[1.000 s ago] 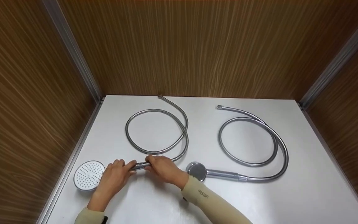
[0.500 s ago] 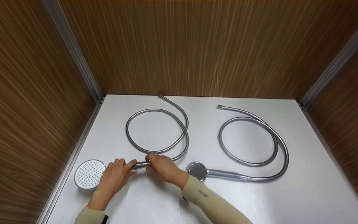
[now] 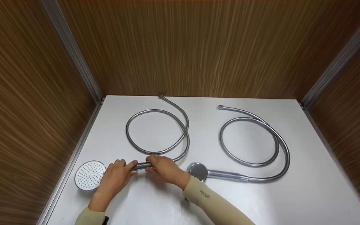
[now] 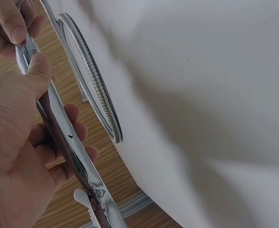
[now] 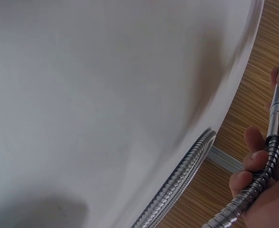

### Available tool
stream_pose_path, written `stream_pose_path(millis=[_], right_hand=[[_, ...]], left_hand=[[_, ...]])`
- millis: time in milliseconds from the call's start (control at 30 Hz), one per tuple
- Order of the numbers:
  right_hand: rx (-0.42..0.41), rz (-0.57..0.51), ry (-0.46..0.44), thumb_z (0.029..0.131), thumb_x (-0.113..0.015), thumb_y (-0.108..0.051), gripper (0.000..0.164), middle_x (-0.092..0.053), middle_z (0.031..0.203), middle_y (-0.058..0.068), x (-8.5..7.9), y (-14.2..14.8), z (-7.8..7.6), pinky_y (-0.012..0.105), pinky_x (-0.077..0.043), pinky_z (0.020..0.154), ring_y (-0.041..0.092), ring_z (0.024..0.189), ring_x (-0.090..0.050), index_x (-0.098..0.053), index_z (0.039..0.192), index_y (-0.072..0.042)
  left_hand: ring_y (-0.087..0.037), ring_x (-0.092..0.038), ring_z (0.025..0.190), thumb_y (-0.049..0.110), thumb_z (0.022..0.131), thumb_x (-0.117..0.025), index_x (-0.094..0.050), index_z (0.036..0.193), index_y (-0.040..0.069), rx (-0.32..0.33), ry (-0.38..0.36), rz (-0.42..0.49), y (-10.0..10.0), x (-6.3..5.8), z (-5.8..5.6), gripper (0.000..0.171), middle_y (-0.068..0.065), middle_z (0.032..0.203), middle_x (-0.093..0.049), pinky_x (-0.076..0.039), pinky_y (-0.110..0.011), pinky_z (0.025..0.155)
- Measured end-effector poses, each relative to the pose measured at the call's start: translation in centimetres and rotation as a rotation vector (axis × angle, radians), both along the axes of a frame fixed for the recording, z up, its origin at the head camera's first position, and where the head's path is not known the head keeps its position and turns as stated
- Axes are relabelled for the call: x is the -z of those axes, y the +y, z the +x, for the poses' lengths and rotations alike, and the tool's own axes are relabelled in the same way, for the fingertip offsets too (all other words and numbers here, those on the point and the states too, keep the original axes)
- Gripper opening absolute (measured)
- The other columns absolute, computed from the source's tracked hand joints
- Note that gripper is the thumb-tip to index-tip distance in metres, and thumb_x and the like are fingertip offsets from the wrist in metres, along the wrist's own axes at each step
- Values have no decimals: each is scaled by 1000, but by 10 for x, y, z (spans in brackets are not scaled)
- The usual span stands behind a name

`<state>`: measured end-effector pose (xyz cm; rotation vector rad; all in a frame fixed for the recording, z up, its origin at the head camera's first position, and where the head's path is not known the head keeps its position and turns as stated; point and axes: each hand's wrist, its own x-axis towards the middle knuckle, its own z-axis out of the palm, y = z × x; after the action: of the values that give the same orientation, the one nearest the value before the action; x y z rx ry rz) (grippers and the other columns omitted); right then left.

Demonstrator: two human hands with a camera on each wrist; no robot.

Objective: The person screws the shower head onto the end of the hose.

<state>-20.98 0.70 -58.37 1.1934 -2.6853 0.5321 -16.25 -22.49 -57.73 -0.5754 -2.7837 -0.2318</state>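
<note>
My left hand grips the chrome handle of a shower head, whose round white nozzle face points up at the left. In the left wrist view the fingers curl under the shiny handle and the thumb presses along its top. My right hand pinches the end fitting of a ribbed metal shower hose, right at the handle's end. In the right wrist view the smooth fitting meets the handle, and the ribbed hose runs down through the curled fingers. The right palm hides part of the hose.
A second hand shower, joined to its own coiled hose, lies on the white table to the right. Its head sits close to my right wrist. Wood-grain panels enclose the table at the back and sides.
Both hands keep nearly the same place and hold. The right fingers at the hose fitting shift very slightly; the hoses and the second shower stay where they were.
</note>
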Motion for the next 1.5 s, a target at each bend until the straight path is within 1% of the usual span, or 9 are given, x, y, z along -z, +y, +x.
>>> stream_pose_path(millis=[100, 233, 467, 667, 800, 967, 1133, 1400, 1500], right_hand=[[3, -15, 6, 103, -70, -26, 34, -75, 99, 4, 0, -1, 0, 34, -58, 76, 18, 85, -72, -55, 126, -8], [7, -31, 21, 101, -72, -23, 31, -74, 95, 3, 1, -1, 0, 34, -59, 77, 19, 85, -72, -53, 120, -9], [-4, 4, 18, 107, -64, -28, 21, -72, 92, 0, 0, -1, 1, 31, -56, 77, 15, 84, -69, -60, 116, -10], [4, 19, 7, 110, -56, -32, 23, -72, 90, -1, 1, -1, 1, 30, -55, 75, 15, 82, -69, -65, 112, -11], [10, 1, 1, 107, -63, -34, 26, -73, 92, 0, 2, 0, 1, 32, -56, 76, 16, 83, -70, -61, 118, -10], [16, -16, 33, 101, -72, -27, 33, -76, 95, 3, 2, 0, 1, 33, -59, 78, 18, 86, -74, -53, 122, -10], [8, -9, 37, 104, -67, -28, 27, -75, 95, 1, 1, 0, 1, 33, -58, 81, 17, 89, -74, -55, 119, -10], [7, 19, -5, 109, -58, -33, 23, -72, 90, -1, -1, 0, 1, 31, -55, 76, 15, 83, -69, -65, 111, -11], [4, 8, -12, 108, -59, -33, 24, -73, 93, -1, -2, 0, 0, 31, -56, 77, 14, 84, -69, -65, 116, -11]], left_hand=[[-24, -52, 71, 33, 94, -77, -68, 125, 23, -1, -3, -3, 0, -1, 1, 34, -7, 80, -59, -45, -40, 65], [-23, -52, 70, 34, 93, -77, -68, 125, 23, 0, 8, -17, 0, 0, 0, 34, -7, 79, -58, -45, -39, 64], [-23, -51, 69, 36, 93, -76, -69, 124, 24, -6, 26, -19, -2, 4, 0, 34, -6, 78, -56, -44, -39, 63], [-24, -52, 70, 35, 93, -76, -68, 123, 24, 2, 17, -14, -2, 4, 0, 33, -6, 78, -57, -44, -40, 63], [-24, -53, 70, 35, 93, -77, -68, 123, 23, 6, 25, -18, -1, 2, 0, 34, -7, 78, -58, -44, -40, 63], [-25, -53, 69, 34, 92, -77, -68, 122, 23, 21, 46, -13, -1, 3, -1, 33, -7, 77, -57, -43, -40, 62], [-25, -52, 68, 34, 91, -78, -68, 121, 23, 28, 70, -7, -2, 4, 0, 33, -7, 76, -56, -43, -39, 60], [-24, -53, 69, 35, 91, -79, -69, 123, 24, 11, 55, -21, 0, 2, 1, 36, -6, 78, -58, -45, -39, 62], [-22, -52, 69, 34, 90, -81, -69, 123, 24, 9, 58, -23, 0, 0, 1, 36, -6, 78, -57, -45, -39, 62]])
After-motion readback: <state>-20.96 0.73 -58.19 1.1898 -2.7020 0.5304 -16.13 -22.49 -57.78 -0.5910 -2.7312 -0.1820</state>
